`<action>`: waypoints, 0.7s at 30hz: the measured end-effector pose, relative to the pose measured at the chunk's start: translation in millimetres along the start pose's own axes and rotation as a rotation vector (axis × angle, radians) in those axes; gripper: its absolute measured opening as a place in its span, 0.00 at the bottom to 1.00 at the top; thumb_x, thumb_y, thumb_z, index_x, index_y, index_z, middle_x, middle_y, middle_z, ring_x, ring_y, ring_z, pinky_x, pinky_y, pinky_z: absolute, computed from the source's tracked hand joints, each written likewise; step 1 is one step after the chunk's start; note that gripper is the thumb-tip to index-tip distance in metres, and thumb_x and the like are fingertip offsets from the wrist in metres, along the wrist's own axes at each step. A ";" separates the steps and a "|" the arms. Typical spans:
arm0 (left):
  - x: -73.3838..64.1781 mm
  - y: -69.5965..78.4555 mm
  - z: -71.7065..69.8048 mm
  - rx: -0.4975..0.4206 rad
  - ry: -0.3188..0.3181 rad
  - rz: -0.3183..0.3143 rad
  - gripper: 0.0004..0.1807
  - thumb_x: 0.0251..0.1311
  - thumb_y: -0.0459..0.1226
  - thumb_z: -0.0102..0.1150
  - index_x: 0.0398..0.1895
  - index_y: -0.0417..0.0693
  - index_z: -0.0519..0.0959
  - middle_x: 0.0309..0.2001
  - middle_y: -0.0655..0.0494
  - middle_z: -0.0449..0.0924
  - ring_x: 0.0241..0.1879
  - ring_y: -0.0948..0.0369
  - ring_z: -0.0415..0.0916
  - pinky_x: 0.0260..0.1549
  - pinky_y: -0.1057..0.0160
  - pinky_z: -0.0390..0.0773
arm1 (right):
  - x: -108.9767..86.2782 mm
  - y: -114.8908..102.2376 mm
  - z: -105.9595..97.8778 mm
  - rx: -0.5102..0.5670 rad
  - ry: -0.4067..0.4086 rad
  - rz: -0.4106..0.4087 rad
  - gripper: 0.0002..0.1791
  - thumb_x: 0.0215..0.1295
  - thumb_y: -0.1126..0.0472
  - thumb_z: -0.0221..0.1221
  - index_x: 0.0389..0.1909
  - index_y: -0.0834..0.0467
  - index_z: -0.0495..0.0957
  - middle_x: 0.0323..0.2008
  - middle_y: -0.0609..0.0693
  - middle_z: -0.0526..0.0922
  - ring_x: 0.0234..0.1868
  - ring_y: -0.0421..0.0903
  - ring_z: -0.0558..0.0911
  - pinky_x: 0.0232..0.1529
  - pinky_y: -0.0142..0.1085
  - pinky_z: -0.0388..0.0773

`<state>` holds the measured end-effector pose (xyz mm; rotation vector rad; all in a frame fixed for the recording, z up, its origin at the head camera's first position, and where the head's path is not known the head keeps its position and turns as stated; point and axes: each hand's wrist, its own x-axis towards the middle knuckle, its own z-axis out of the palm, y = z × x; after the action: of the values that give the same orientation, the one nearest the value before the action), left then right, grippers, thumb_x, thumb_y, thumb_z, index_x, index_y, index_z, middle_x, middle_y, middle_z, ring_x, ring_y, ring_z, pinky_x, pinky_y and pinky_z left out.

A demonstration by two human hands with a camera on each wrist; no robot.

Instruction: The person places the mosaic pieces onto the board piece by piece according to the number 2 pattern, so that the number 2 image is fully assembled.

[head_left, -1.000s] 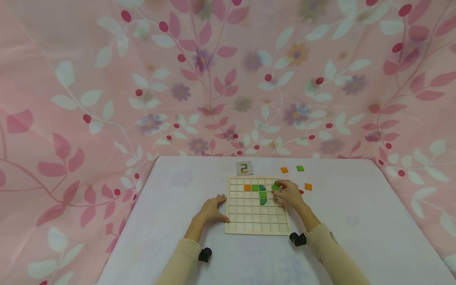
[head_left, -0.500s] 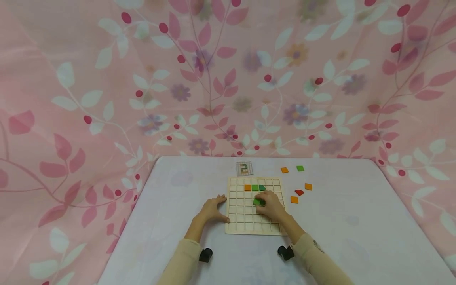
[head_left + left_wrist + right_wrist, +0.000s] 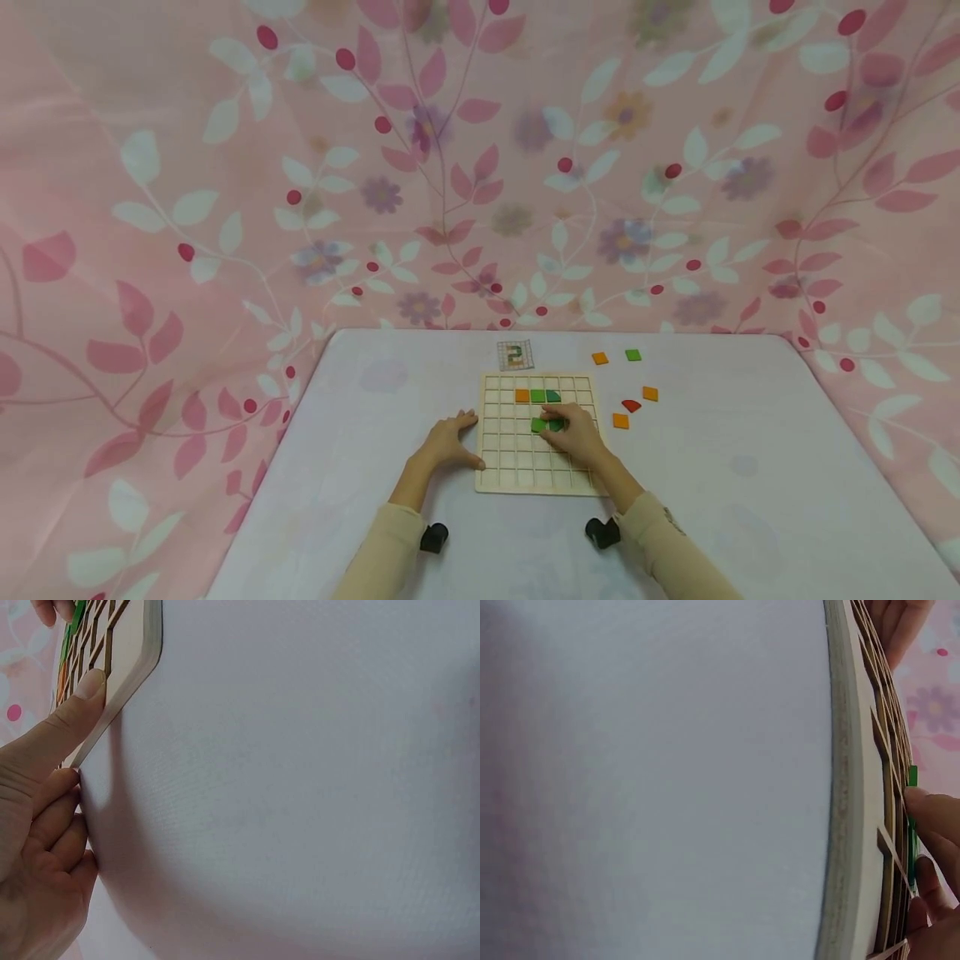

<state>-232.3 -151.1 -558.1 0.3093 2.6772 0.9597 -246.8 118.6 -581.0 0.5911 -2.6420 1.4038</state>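
Observation:
My right hand pinches a light green square tile between thumb and fingers, low over the wooden grid board. Right beside that tile a dark green rounded piece shows partly under the fingers. In the right wrist view the green tile stands edge-on at the fingertips. An orange square, a green square and a dark green rounded piece lie in one upper row. My left hand rests at the board's left edge, its thumb on the rim and fingers spread away from it.
A small pattern card lies behind the board. To the right are loose orange squares, a red rounded piece and a green square on the white table. A pink floral cloth hangs behind.
My right hand has carried the green tile left and nearer, from the board's upper right to beside the lower dark green piece. Over the last half second it barely moves. My left hand stays put.

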 end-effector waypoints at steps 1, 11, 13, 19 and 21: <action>-0.4 0.0 0.2 -0.002 0.000 -0.001 0.49 0.32 0.41 0.79 0.64 0.39 0.68 0.68 0.47 0.61 0.69 0.45 0.53 0.67 0.43 0.51 | -0.5 0.0 -0.4 0.010 0.005 -0.009 0.22 0.49 0.69 0.69 0.48 0.69 0.79 0.38 0.53 0.86 0.45 0.53 0.78 0.50 0.45 0.76; -0.7 0.2 1.4 -0.016 0.002 -0.001 0.50 0.32 0.41 0.79 0.64 0.38 0.68 0.69 0.48 0.61 0.70 0.46 0.53 0.68 0.44 0.51 | -0.7 5.9 11.2 -0.303 0.035 -0.376 0.10 0.53 0.67 0.65 0.38 0.61 0.85 0.41 0.56 0.83 0.42 0.56 0.76 0.39 0.50 0.72; -0.5 -0.4 1.9 -0.016 0.001 0.000 0.50 0.32 0.42 0.79 0.64 0.38 0.68 0.69 0.48 0.61 0.70 0.46 0.53 0.68 0.44 0.52 | -2.2 2.9 10.9 -0.371 0.018 -0.378 0.10 0.56 0.66 0.64 0.40 0.58 0.85 0.43 0.53 0.83 0.43 0.55 0.75 0.38 0.50 0.71; -0.5 -0.2 0.8 -0.014 0.002 0.000 0.50 0.32 0.41 0.80 0.64 0.37 0.68 0.68 0.47 0.61 0.70 0.46 0.53 0.68 0.44 0.51 | -3.3 -1.9 5.6 -0.470 -0.073 -0.284 0.11 0.61 0.63 0.60 0.44 0.53 0.85 0.47 0.50 0.81 0.48 0.53 0.72 0.43 0.51 0.69; -0.5 0.6 0.5 -0.017 0.002 -0.002 0.50 0.32 0.41 0.79 0.64 0.38 0.68 0.68 0.48 0.61 0.70 0.46 0.53 0.68 0.44 0.51 | -3.7 -1.7 3.5 -0.474 -0.063 -0.285 0.11 0.60 0.63 0.60 0.43 0.54 0.85 0.46 0.51 0.82 0.47 0.53 0.72 0.43 0.51 0.69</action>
<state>-231.6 -150.6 -558.0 0.3023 2.6696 0.9821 -242.4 116.0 -582.6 0.9065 -2.6598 0.6606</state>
